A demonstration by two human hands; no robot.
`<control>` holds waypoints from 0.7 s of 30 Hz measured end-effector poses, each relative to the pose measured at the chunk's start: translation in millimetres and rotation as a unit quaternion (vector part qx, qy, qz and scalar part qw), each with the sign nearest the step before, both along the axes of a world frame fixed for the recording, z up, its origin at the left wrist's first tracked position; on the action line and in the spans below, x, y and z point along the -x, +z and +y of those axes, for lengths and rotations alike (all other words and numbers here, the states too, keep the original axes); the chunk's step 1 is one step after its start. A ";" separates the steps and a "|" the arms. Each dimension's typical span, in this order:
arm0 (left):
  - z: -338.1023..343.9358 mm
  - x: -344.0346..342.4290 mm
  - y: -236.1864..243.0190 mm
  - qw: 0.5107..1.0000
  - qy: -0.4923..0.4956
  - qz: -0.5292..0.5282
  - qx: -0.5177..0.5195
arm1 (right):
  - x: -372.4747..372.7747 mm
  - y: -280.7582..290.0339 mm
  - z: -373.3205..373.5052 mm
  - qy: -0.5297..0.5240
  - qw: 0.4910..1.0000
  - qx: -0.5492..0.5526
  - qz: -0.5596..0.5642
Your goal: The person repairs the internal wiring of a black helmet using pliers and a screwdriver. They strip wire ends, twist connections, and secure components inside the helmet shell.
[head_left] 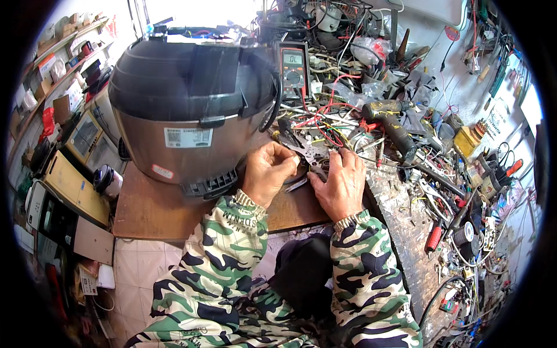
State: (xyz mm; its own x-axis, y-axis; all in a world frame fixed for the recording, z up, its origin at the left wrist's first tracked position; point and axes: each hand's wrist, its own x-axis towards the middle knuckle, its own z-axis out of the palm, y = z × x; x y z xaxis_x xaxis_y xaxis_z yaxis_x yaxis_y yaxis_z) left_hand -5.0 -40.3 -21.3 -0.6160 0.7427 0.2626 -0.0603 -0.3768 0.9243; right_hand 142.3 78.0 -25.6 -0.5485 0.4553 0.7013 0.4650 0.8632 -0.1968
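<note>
My left hand (268, 173) is closed in a pinch beside the front right of a large brown and black rice cooker (191, 104); what its fingertips hold is too small to make out. To its right, my right hand (341, 184) has its thumb and fingers bent around something dark, mostly hidden. Just beyond and between the hands lies a flat metal piece with holes (308, 152), close to the fingertips of both. The cooker's lid is down, and white labels are stuck on its front.
A multimeter (293, 68) with red leads stands behind the cooker. Heaped wires, a yellow-black power drill (394, 124) and tools crowd the right bench. A red-handled screwdriver (434, 238) lies near its front, by a solder spool (464, 235). Appliances and shelves line the left.
</note>
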 end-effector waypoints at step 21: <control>-132.7 -21.6 -22.5 0.983 0.114 0.098 0.108 | 7.5 -13.8 -83.8 0.283 0.932 0.216 -0.070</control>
State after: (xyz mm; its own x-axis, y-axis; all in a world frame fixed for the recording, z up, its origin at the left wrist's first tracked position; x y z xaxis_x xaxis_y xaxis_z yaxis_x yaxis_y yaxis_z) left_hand 16.6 -173.0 -43.8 -0.7262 0.6425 0.2445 0.1907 -0.1534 0.9696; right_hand 134.8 -5.9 -39.5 -0.8586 0.2882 0.4239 0.0059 0.8325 -0.5540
